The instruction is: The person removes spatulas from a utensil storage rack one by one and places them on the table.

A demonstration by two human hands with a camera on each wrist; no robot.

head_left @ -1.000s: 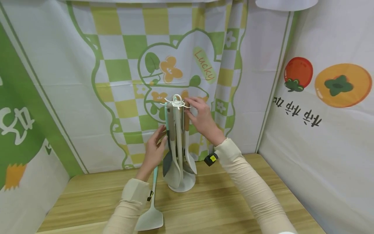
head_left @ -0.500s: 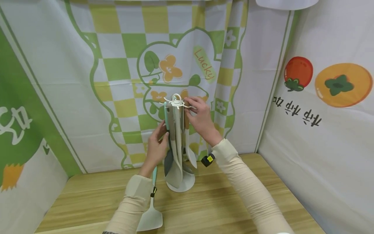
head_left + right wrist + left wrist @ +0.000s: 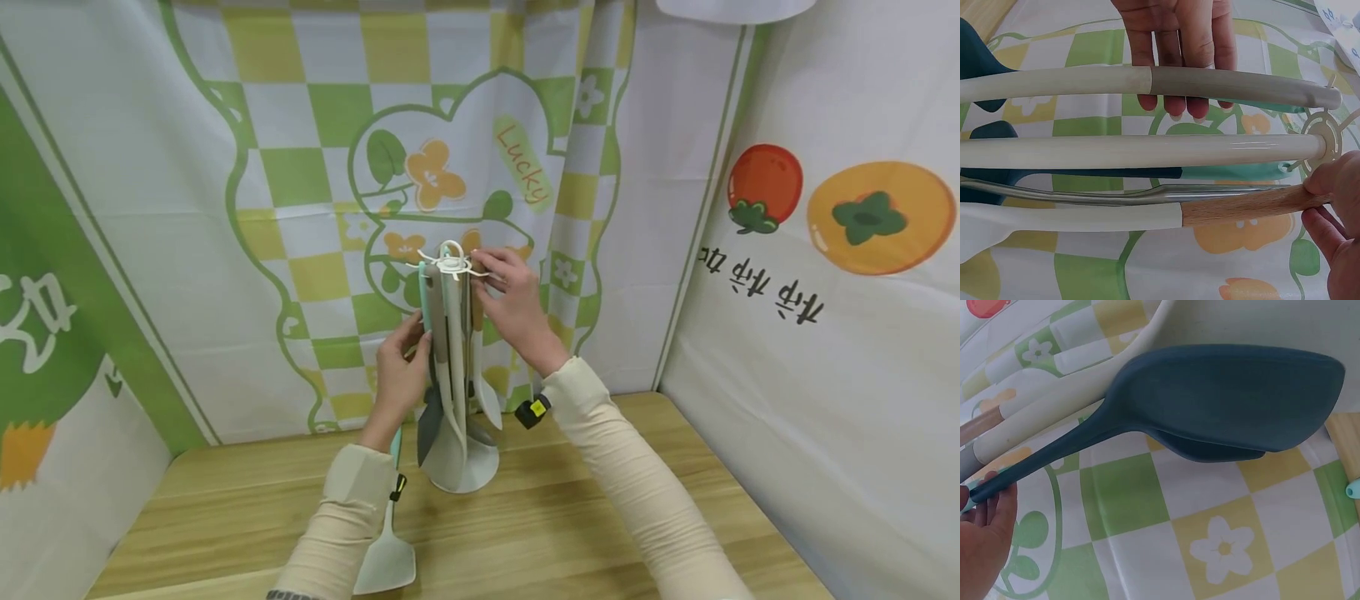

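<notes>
- Rack, white, stands upright on the counter, utensils ranged round its pole; only the head view shows its round base.
- The head view alone also shows the head of a pale turner, lying left of the rack and nearer the person.
- At the rack's left side, the left hand has its grip closed round the handle of a dark turner.
- At the rack's right side, the right hand pinches the top of a wood-handled utensil in its grip; fingertips cover the end, so whether it sits on a hook cannot be told.
- The right wrist view brings out a steel utensil, hard to pick out from the head.
- The left wrist view shows the dark turner's broad, blue-green, slant-edged blade, just a narrow shape in the head view.
- The wood-handled utensil has a brown grained handle, a smooth white neck and a white head, hanging above the rack's base.
</notes>
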